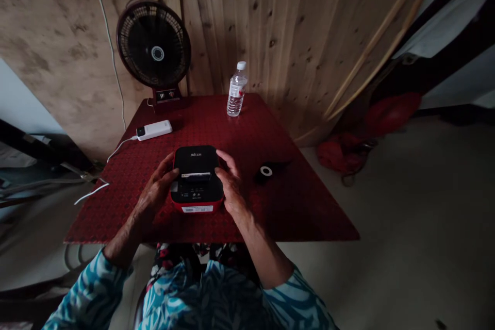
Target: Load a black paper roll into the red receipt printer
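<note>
A small black and red label printer (197, 157) lies on the red table in front of me, its top facing up. A pale strip shows in the slot across its lid, and small buttons sit below that. My left hand (160, 180) grips the printer's left side, thumb resting on the top edge. On the opposite side my right hand (231, 180) holds it, with the thumb on the lid and the fingers along the side. To the right of my right hand lies a dark object with a white ring (266, 170); its kind is too dim to make out.
A white power bank (154, 130) with a cable lies at the left of the red table (309, 206). Behind it stands a dark fan (154, 46). A water bottle (236, 90) stands upright near the back edge. Red bags (340, 157) rest on the floor at right.
</note>
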`<state>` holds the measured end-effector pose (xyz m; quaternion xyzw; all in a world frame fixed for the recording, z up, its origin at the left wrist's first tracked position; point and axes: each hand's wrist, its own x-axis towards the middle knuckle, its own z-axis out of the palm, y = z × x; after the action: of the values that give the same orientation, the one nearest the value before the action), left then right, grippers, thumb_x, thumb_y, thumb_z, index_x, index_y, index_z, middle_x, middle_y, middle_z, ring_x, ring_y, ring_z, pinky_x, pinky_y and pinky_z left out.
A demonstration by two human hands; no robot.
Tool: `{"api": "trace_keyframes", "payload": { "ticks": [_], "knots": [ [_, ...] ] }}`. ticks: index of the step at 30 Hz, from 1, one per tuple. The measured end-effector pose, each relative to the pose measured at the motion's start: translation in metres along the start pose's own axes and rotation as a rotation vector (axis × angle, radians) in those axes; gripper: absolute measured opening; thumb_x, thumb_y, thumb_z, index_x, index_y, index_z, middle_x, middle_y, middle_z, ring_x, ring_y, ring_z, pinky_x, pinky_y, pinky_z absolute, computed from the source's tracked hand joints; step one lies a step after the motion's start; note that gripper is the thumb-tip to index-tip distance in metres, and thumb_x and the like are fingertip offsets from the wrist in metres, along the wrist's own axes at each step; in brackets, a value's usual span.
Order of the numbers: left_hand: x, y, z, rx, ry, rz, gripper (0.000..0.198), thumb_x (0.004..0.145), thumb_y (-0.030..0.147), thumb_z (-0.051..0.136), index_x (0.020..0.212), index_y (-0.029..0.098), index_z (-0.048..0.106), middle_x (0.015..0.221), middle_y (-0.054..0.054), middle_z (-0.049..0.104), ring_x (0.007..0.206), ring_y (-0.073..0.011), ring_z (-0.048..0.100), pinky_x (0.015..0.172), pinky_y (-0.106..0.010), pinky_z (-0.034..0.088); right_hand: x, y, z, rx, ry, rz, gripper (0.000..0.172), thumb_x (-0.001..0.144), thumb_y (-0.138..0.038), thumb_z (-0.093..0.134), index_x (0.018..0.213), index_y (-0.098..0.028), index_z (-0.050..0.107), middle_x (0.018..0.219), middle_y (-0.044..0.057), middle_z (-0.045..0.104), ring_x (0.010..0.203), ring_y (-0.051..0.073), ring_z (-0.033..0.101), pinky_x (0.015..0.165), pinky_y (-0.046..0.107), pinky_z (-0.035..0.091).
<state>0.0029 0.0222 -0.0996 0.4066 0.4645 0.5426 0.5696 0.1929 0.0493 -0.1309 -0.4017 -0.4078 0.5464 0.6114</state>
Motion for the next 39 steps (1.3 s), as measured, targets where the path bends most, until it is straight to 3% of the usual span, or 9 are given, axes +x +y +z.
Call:
{"api": "trace_keyframes", "payload": {
  "ticks": [4, 8, 17, 27, 32, 36, 39],
  "knots": [
    [-0.01, -0.002, -0.004, -0.079, -0.045, -0.03, 0.063, 0.075, 0.035, 0.075, 0.136, 0.024, 0.064, 0.128, -0.007, 0.071, 0.103, -0.0257, 0.069, 0.08, -0.03, 0.053, -0.018, 0.011, -0.009, 0.008, 0.021, 0.0, 0.043, 0.086, -0.052, 0.062, 0.123, -0.03, 0.066, 0.134, 0.002, 0.066, 0.129, 0.026, 0.056, 0.113, 0.047, 0.039],
    [-0.014, -0.006, -0.01, -0.074, -0.019, -0.011, 0.063, 0.07, 0.024, 0.076, 0.132, 0.025, 0.066, 0.133, -0.005, 0.069, 0.117, -0.0283, 0.064, 0.089, -0.031, 0.051, -0.036, 0.029, -0.019, 0.035, 0.077, 0.04, 0.048, 0.089, -0.06, 0.057, 0.123, -0.028, 0.065, 0.132, 0.004, 0.068, 0.126, 0.026, 0.058, 0.111, 0.047, 0.04],
    [-0.011, -0.011, -0.01, -0.066, -0.035, -0.025, 0.064, 0.071, 0.024, 0.071, 0.135, 0.025, 0.065, 0.122, -0.005, 0.073, 0.105, -0.0257, 0.067, 0.088, -0.032, 0.051, -0.048, 0.039, -0.023, -0.105, 0.075, 0.009, 0.046, 0.095, -0.061, 0.047, 0.124, -0.03, 0.066, 0.128, 0.003, 0.068, 0.12, 0.024, 0.06, 0.104, 0.041, 0.045],
    [-0.014, -0.025, -0.015, -0.004, 0.08, -0.055, 0.075, 0.073, 0.031, 0.071, 0.146, 0.03, 0.053, 0.141, -0.006, 0.063, 0.111, -0.0294, 0.066, 0.081, -0.033, 0.052, -0.049, 0.037, -0.022, -0.081, 0.085, 0.035, 0.042, 0.096, -0.057, 0.048, 0.122, -0.03, 0.067, 0.127, 0.003, 0.069, 0.117, 0.023, 0.061, 0.101, 0.04, 0.047],
    [-0.013, -0.028, -0.014, -0.01, 0.075, -0.03, 0.075, 0.073, 0.03, 0.07, 0.146, 0.03, 0.054, 0.146, -0.006, 0.06, 0.122, -0.032, 0.061, 0.093, -0.037, 0.051, -0.05, 0.034, -0.023, -0.086, 0.076, 0.027, 0.043, 0.095, -0.056, 0.048, 0.121, -0.028, 0.067, 0.127, 0.004, 0.069, 0.116, 0.024, 0.062, 0.098, 0.039, 0.049],
    [-0.012, -0.031, -0.014, 0.01, 0.061, 0.018, 0.076, 0.071, 0.031, 0.071, 0.146, 0.028, 0.055, 0.143, -0.007, 0.062, 0.134, -0.0346, 0.053, 0.109, -0.044, 0.043, -0.049, 0.032, -0.024, -0.12, 0.107, 0.047, 0.039, 0.094, -0.049, 0.051, 0.119, -0.025, 0.068, 0.124, 0.005, 0.071, 0.115, 0.023, 0.063, 0.098, 0.039, 0.048],
    [-0.012, -0.026, -0.017, 0.043, 0.025, 0.022, 0.074, 0.07, 0.032, 0.072, 0.143, 0.028, 0.059, 0.139, -0.008, 0.064, 0.135, -0.0366, 0.051, 0.111, -0.048, 0.041, -0.048, 0.031, -0.023, -0.105, 0.133, 0.072, 0.038, 0.093, -0.047, 0.052, 0.117, -0.024, 0.069, 0.121, 0.005, 0.073, 0.113, 0.024, 0.064, 0.098, 0.039, 0.047]
  ]
}}
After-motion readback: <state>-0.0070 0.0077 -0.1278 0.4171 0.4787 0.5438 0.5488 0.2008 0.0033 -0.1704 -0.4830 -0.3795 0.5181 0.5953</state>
